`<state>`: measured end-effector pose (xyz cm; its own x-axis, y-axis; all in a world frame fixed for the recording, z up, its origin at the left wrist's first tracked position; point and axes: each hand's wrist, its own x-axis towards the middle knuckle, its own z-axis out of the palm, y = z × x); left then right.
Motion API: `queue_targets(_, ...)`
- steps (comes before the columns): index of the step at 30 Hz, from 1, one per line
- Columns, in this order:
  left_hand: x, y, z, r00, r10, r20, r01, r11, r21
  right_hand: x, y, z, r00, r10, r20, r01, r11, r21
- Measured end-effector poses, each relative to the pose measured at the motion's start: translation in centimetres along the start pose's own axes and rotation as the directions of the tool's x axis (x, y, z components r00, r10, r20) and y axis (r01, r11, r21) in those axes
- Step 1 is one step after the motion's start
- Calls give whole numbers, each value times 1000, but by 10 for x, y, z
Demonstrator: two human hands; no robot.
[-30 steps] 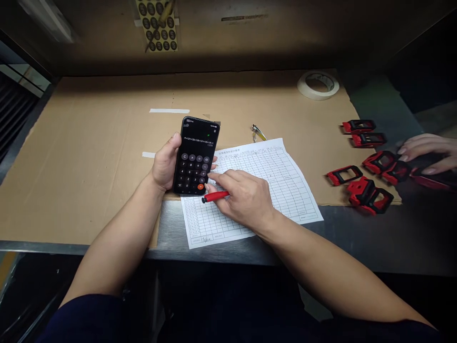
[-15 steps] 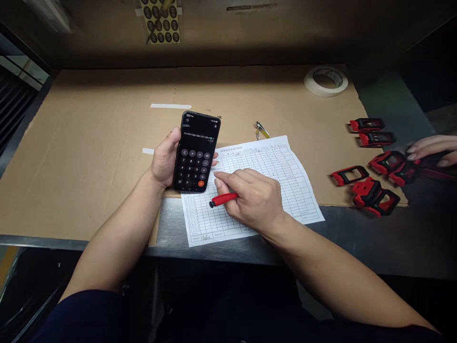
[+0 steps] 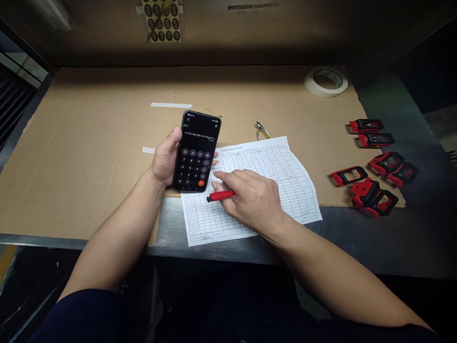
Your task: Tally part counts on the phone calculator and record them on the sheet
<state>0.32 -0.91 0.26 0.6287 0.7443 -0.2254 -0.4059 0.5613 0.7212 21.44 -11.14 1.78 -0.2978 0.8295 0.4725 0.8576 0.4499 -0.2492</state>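
Note:
My left hand (image 3: 166, 159) is closed around a black smartphone (image 3: 197, 151), tilted up with its screen facing me. A calculator with a long sum shows on the screen. Just right of the phone, my right hand (image 3: 252, 197) is closed on a red pen (image 3: 222, 196), whose black end points left. The index finger of that hand reaches toward the phone's lower right edge, apart from the screen. Under both hands lies a white printed form (image 3: 296, 190) with a grid of rows and columns; the phone and my right hand hide part of it.
Brown cardboard (image 3: 89, 143) covers much of the metal table (image 3: 228, 247). A nail clipper (image 3: 262, 129) lies behind the form. At the back right rests a tape roll (image 3: 310, 86). Several red and black plastic parts (image 3: 374, 197) lie at the right. A sticker sheet (image 3: 162, 21) hangs on the back wall.
Another person's hand at the right edge has left the view. My right hand and the pen have shifted slightly left and the pen has turned a little. The phone stays in place.

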Motion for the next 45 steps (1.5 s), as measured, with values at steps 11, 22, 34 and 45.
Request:
queue_targets(11,1,0,3,1000,26,13,-26,1000,-18,-1,1,-1,981,71,180,-64,997,-48)
queue_targets(22,3,-3,-6,997,24,68,-24,1000,7,2,-3,-4,943,121,310,-101,992,-80)
queue_targets(34,2,-4,-9,994,52,101,-54,998,23,2,1,-1,963,150,223,-163,986,43)
queue_targets(45,0,-1,-3,995,59,79,-64,996,58,2,1,0,964,127,233,-144,988,57)
